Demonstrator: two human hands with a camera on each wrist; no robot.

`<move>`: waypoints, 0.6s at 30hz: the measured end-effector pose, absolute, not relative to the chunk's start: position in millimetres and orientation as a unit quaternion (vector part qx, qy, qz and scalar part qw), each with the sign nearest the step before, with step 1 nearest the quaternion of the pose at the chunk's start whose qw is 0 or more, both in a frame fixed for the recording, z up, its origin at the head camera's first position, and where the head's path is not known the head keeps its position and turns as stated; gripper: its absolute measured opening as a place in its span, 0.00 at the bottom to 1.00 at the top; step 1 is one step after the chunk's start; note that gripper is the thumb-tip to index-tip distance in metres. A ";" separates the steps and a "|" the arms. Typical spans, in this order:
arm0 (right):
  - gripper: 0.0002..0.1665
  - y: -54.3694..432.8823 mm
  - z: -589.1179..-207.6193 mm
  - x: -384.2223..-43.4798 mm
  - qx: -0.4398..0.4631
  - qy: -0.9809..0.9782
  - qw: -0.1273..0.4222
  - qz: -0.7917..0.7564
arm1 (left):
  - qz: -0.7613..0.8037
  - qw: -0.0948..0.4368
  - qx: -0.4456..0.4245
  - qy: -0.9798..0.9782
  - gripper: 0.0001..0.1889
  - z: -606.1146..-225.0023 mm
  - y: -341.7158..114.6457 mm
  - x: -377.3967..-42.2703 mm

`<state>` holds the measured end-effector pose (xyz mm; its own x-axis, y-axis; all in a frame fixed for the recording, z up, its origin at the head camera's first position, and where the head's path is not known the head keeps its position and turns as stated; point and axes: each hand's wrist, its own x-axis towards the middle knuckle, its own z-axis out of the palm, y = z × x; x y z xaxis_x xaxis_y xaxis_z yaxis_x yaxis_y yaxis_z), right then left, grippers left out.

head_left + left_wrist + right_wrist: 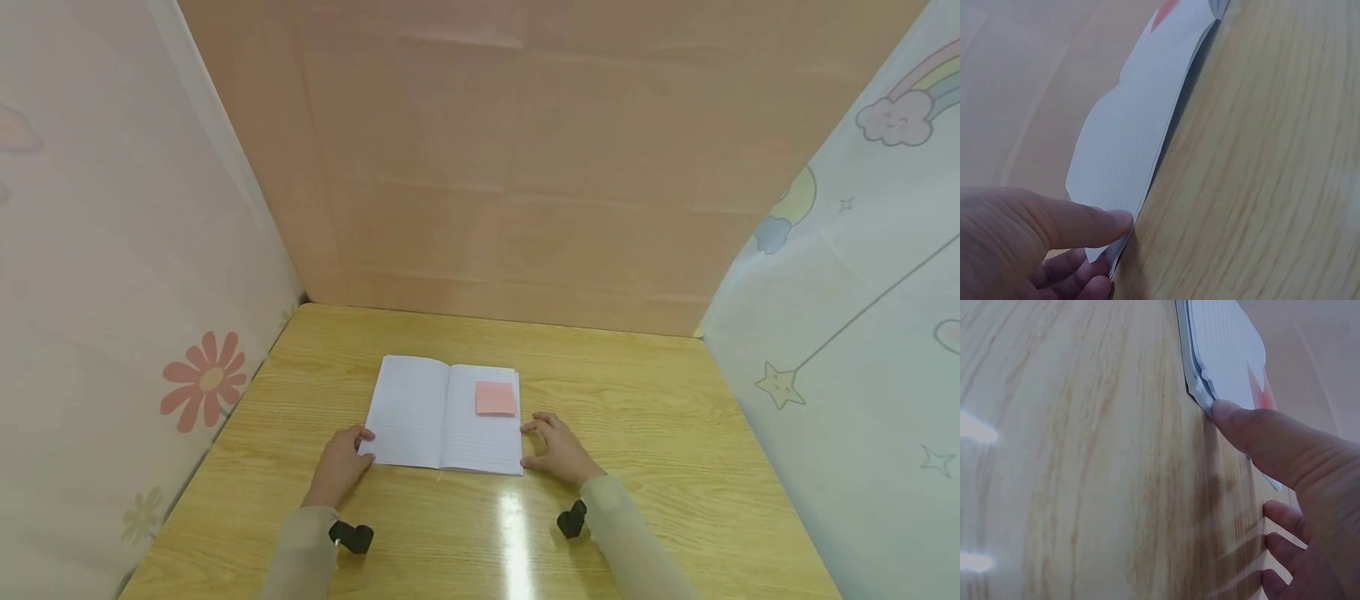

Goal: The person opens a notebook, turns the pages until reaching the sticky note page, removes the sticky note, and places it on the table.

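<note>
An open notebook (405, 412) with lined white pages lies on the wooden table. On its right page, near the upper outer edge, is a square pink sticky note (495, 398). My left hand (341, 462) pinches the notebook's lower left corner. In the left wrist view, the thumb (1094, 226) lies on the page and the other fingers are partly hidden under the edge. At the opposite side, my right hand (558, 450) touches the notebook's lower right corner with its thumb tip (1229, 412). Its other fingers are spread apart beside the right edge, near the tabletop.
The wooden tabletop (645, 500) extends around the notebook, with a bright light reflection in front. A plain orange-brown sheet (510, 167) hangs behind the table. Patterned sheets stand along the left (112, 250) and right (862, 333) sides. A small black device (352, 537) sits at each wrist.
</note>
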<state>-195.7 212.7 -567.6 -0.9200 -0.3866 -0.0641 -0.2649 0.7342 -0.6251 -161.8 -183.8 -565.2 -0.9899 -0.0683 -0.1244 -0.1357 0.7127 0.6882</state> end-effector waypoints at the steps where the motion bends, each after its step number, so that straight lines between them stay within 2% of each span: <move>1: 0.31 212.7 -567.5 -195.7 -0.176 0.927 0.095 -0.318 | 0.374 0.044 -0.055 0.925 0.13 -565.1 -183.9 -161.7; 18: 0.31 210.3 -564.8 -195.0 -0.165 0.927 0.100 -0.321 | 0.381 0.049 -0.063 0.921 0.12 -565.6 -189.0 -162.3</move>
<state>-195.0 210.3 -564.8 -0.9257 -0.3699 -0.0787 -0.2418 0.7390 -0.6288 -162.3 -189.0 -565.6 -0.9873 -0.0780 -0.1383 -0.1529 0.7012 0.6964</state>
